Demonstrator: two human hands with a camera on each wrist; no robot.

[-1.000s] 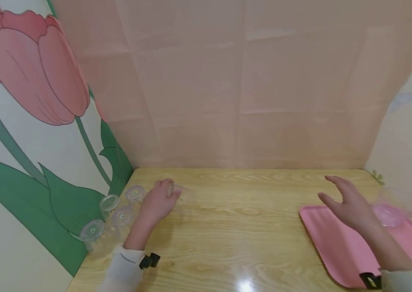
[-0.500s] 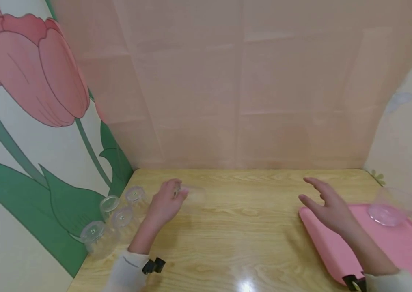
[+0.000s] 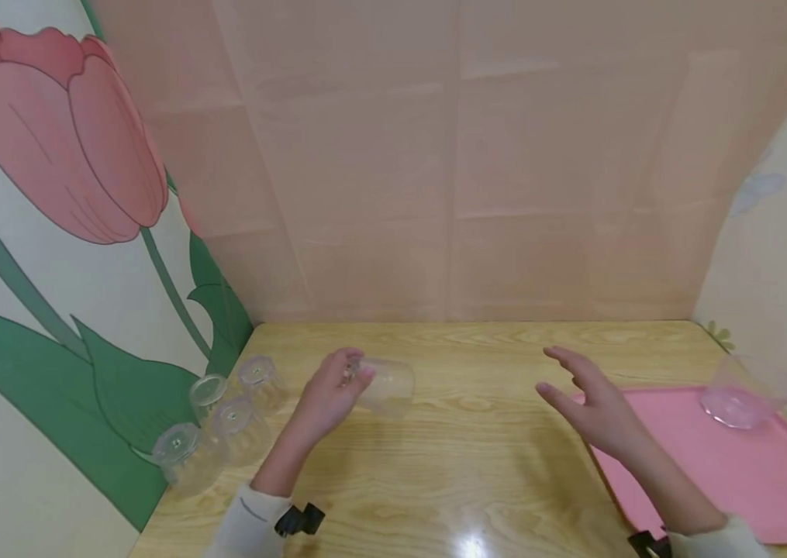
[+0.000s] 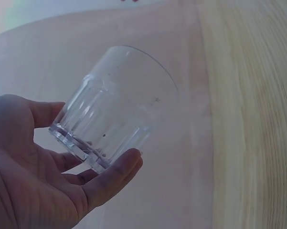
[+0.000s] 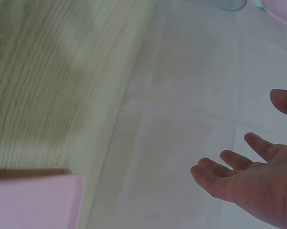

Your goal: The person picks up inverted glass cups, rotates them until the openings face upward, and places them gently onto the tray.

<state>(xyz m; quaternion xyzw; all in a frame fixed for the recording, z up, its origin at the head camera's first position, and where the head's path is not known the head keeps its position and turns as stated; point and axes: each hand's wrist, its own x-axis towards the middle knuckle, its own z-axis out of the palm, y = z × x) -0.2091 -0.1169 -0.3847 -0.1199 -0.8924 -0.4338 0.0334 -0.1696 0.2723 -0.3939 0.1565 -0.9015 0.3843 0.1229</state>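
Observation:
My left hand (image 3: pixel 330 391) holds a clear drinking glass (image 3: pixel 388 385) by its base, fingers and thumb around the thick bottom. The glass lies tipped on its side in the air, mouth to the right. In the left wrist view the fluted lower wall of the glass (image 4: pixel 105 114) and its plain rim show plainly. My right hand (image 3: pixel 595 407) hovers past the left edge of a pink tray (image 3: pixel 707 473), thumb and fingers spread, with nothing in it. The right wrist view shows the same hand (image 5: pixel 258 186) with its fingers relaxed and apart.
Several clear glasses stand upside down at the table's left edge, among them a front glass (image 3: pixel 184 453). A clear glass (image 3: pixel 738 403) stands on the tray's far part. Behind the wooden table (image 3: pixel 463 449) hangs a pinkish sheet (image 3: pixel 449 194); painted walls flank both sides.
My left hand has carried the glass to the right, away from the upside-down glasses. My right hand has moved left from over the tray, leaving the glass there in fuller view.

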